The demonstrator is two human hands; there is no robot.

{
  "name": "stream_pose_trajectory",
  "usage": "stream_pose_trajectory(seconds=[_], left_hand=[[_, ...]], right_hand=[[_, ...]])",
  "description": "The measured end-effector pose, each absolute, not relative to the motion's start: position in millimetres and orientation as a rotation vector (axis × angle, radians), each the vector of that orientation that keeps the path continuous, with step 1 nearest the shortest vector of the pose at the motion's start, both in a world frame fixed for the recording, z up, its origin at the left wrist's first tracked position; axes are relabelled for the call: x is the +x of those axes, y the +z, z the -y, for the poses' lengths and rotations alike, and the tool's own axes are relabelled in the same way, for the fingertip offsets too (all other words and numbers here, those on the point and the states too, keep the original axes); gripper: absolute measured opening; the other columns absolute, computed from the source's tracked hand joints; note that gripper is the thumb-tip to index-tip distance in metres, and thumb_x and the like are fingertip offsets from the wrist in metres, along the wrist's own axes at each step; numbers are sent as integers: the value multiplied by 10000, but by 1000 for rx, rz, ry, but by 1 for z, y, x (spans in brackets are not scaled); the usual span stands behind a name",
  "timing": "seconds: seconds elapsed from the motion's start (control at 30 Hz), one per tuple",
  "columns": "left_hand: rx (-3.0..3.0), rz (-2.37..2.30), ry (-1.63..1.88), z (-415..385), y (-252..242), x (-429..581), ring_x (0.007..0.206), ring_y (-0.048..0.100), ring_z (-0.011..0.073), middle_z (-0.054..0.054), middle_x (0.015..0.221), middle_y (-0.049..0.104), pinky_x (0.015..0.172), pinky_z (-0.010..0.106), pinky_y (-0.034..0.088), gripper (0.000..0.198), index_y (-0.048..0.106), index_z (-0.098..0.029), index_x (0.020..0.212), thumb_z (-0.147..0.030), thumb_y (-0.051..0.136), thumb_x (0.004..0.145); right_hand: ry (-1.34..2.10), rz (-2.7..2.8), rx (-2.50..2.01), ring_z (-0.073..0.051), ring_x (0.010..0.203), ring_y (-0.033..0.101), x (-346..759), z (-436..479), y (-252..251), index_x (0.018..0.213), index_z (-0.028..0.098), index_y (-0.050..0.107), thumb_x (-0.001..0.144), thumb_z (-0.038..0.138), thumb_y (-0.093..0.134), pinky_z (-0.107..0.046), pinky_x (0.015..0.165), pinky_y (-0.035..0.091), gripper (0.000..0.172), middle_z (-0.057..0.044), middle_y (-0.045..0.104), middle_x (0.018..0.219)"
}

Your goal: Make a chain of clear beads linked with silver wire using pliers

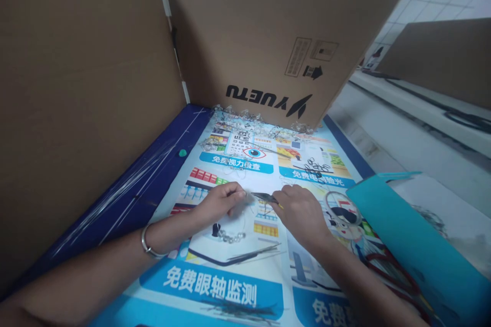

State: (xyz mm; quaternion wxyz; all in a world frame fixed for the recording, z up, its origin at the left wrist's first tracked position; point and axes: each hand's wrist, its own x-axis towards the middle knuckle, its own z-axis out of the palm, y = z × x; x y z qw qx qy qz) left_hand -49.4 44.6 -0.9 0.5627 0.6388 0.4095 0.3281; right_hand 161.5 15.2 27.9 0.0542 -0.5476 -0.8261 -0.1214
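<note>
My right hand (301, 212) is closed round a pair of pliers (264, 197), whose metal jaws point left. At the tip of the jaws, my left hand (224, 198) pinches a thin wire between thumb and fingers. From there a faint line curves down toward a short row of clear beads (232, 237), which seems to hang on the same wire. Below the hands, a bundle of thin straight wires (255, 253) lies on the printed sheet. More dark wires (243, 310), blurred, lie near the front edge.
Cardboard panels (284, 20) stand at the back and left. Clear beaded pieces (245, 117) line the back panel's foot. Small dark rings (317, 167) lie right of centre. An open turquoise box (383, 209) and red-handled scissors (395, 271) are at right. Long clear strands (115, 189) lie left.
</note>
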Motion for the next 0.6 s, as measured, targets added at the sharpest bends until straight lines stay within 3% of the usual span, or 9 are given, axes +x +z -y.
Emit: stream_pose_trajectory(seconds=[0.17,0.37,0.6], left_hand=[[1402,-889,691,-41,4,-49,405,370,58,-59,480,448,431,187,259,255,565,-156,784,-398,491,817],[1367,-868,675,-42,3,-49,404,357,59,-59,458,445,432,191,253,249,535,-154,731,-387,504,812],[1313,-715,698,-45,-6,-51,420,338,52,-55,490,427,429,181,242,259,533,-137,763,-387,500,822]], right_hand=[[-403,2477,-1657,-183,764,479,159,-13,27,774,193,600,824,269,517,-302,677,267,124,-47,583,764],[-311,2449,-1629,-175,763,496,157,-14,23,753,189,604,834,283,498,-291,686,290,163,-43,584,743],[427,2299,-1657,-143,717,522,163,-17,25,717,214,580,818,403,482,-236,607,341,235,-4,564,728]])
